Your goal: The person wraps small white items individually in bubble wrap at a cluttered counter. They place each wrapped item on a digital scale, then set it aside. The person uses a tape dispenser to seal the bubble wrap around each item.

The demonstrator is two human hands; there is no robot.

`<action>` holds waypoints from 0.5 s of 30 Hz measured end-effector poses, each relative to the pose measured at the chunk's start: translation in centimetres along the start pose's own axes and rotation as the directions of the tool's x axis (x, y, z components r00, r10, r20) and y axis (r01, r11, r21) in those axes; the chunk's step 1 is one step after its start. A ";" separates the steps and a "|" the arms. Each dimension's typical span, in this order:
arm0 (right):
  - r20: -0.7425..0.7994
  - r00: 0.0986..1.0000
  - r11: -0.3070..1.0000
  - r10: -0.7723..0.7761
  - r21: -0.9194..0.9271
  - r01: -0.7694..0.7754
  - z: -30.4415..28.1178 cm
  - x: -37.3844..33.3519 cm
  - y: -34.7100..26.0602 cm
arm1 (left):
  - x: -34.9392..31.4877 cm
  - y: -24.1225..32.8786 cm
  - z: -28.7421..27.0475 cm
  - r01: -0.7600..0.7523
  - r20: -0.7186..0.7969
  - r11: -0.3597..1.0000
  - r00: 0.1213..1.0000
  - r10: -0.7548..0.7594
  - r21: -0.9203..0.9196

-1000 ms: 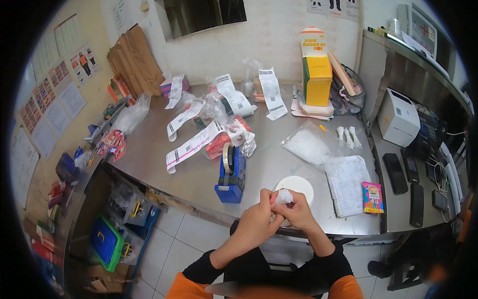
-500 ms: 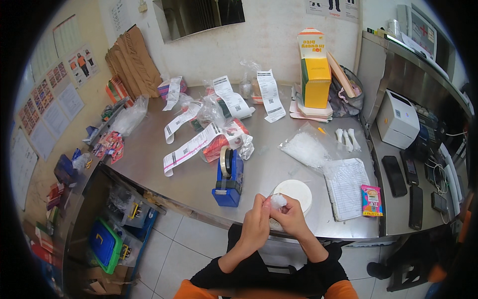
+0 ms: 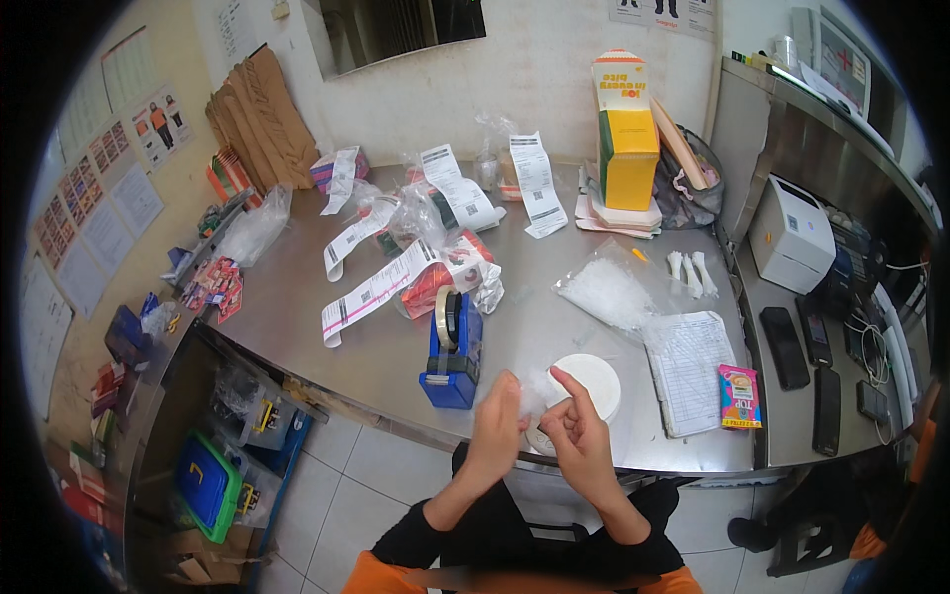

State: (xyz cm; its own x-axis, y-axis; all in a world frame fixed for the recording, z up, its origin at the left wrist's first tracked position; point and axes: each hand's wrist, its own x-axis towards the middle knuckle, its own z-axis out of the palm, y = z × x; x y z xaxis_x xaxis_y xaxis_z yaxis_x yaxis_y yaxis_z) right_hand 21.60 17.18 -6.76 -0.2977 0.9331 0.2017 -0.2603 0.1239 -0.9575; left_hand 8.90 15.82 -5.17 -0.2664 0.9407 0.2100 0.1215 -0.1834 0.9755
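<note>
Just in front of the white round kitchen scale (image 3: 601, 388), my left hand (image 3: 495, 431) is closed, its fingers at a small clear plastic bag with white contents (image 3: 537, 392). The bag is smeared by motion. Beside it, my right hand (image 3: 586, 443) has its index finger raised and apart from the thumb, with the other fingers curled; I see nothing gripped there. A larger clear bag of white granules (image 3: 608, 293) lies on the steel table behind the scale. Several small twisted white packets (image 3: 692, 275) rest to its right.
Left of my hands stands a blue tape dispenser (image 3: 452, 358). Bagged parcels with long receipts (image 3: 381, 292) spread behind it. An open notebook (image 3: 690, 371) and a pink packet (image 3: 739, 396) lie at right, near phones (image 3: 784, 348) and a white printer (image 3: 790, 235).
My hands have parted slightly; the right index finger has lifted off the small bag. The bag, held between both hands before, is now blurred and a little further left.
</note>
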 end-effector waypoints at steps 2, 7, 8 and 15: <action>0.041 0.998 0.995 -0.047 -0.083 0.050 -0.2 -0.1 -0.5 | 0.3 0.8 -0.6 0.062 0.088 0.993 0.995 -0.053 -0.099; 0.270 0.946 0.802 -0.181 -0.516 0.301 -2.6 -0.1 -1.5 | -0.7 3.4 -1.9 0.068 0.340 0.994 0.936 -0.092 0.083; 0.302 0.934 0.786 -0.192 -0.522 0.330 -3.0 -0.1 -1.5 | -1.1 3.9 -2.1 0.041 0.398 0.991 0.913 -0.088 0.125; 0.517 0.688 0.572 -0.510 -0.393 0.720 -5.1 0.5 -1.0 | -2.7 6.7 -2.5 -0.110 0.668 0.945 0.732 -0.133 0.308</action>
State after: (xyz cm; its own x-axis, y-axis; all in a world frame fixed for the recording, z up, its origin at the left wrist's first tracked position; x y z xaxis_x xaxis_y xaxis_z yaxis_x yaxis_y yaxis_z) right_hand 26.43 19.25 -6.79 -0.5471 0.4039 0.7332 -0.0018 0.8753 -0.4835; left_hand 8.01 11.38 0.94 0.4277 0.9037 -0.0193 0.4384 -0.1887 0.8787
